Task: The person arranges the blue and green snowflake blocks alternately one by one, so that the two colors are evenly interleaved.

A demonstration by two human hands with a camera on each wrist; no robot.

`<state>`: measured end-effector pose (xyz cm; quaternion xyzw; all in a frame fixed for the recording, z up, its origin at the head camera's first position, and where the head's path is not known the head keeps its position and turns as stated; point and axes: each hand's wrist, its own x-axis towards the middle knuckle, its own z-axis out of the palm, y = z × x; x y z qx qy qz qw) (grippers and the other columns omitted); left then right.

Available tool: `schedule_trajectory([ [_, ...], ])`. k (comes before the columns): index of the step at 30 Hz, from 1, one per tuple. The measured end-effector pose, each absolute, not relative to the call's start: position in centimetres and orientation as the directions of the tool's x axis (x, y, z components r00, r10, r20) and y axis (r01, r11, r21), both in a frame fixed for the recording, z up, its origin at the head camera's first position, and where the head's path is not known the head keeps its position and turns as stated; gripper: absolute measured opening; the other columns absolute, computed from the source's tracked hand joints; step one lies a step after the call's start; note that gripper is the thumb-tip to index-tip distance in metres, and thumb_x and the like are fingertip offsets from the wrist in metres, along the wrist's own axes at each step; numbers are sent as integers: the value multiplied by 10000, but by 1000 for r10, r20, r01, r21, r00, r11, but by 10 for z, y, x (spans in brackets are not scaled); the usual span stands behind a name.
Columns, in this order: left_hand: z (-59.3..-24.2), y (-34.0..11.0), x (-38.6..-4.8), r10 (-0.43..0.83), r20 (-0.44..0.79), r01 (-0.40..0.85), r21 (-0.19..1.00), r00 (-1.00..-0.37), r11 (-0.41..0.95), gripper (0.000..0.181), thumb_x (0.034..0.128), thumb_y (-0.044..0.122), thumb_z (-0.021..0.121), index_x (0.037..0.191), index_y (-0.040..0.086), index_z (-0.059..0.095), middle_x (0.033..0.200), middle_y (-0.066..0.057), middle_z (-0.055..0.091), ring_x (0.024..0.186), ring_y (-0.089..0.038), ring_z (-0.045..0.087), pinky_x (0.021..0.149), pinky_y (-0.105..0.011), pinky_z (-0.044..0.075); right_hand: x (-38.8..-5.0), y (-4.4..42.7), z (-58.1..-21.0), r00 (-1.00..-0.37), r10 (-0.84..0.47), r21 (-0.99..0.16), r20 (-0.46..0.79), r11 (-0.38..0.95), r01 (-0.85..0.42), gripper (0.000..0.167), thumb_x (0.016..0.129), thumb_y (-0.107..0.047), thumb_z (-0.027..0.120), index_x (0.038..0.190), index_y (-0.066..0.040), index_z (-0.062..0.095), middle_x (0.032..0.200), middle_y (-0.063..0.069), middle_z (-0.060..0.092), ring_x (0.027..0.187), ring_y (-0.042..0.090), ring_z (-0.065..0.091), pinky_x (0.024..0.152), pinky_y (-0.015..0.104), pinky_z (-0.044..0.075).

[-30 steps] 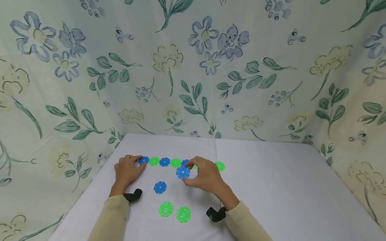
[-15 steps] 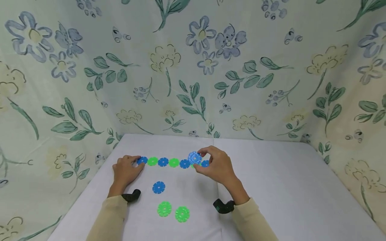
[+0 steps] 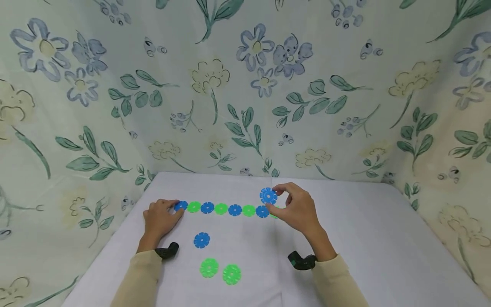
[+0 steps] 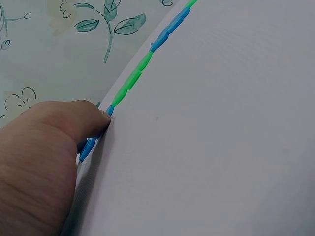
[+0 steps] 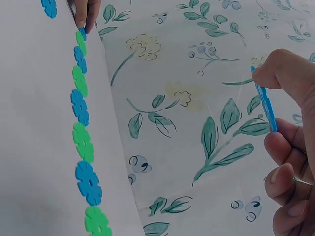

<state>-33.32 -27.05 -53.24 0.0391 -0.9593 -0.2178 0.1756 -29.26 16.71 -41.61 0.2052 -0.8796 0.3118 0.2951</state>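
Right hand (image 3: 297, 209) is pinching blue snowflake disc (image 3: 264, 196), left hand (image 3: 162, 218) pinching end of eight-disc row (image 3: 231, 209); three discs (image 3: 205, 268) lying loose.

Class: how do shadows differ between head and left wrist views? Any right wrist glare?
Head view: faint shadow on white cloth below the right hand; left wrist view: darker one alongside the left hand; right wrist view: dim, no obvious glare.

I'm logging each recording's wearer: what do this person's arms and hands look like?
The person wears plain, beige long sleeves. A black, bent device sits at the left wrist, and a similar black unit at the right. The left hand and right hand are ungloved.
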Motion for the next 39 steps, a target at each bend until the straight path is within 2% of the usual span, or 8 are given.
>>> schedule_trajectory([
  [18,-528,-269,-330,-151,311,2,441,-938,898,469,916,442,670,1311,190,670,1272,-190,613,1165,-401,511,883,-569,326,-301,215,-420,-760,-36,-465,649,772,-434,468,709,-308,908,1094,-120,719,920,32,703,607,114,482,545,237,425],
  [27,-529,-271,-329,-159,319,-8,429,-934,903,472,902,451,675,1294,188,679,1262,-192,618,1148,-400,520,869,-563,330,-313,218,-443,-845,1,-540,534,770,-340,480,757,-373,867,1139,-136,698,963,39,690,627,143,503,552,248,438],
  [39,-529,-271,-331,-147,324,8,433,-934,902,464,909,445,673,1295,187,679,1259,-194,618,1140,-400,519,854,-556,329,-321,228,-466,-921,70,-599,383,778,-190,506,781,-415,838,1164,-120,684,1019,76,689,640,169,516,539,263,430],
])
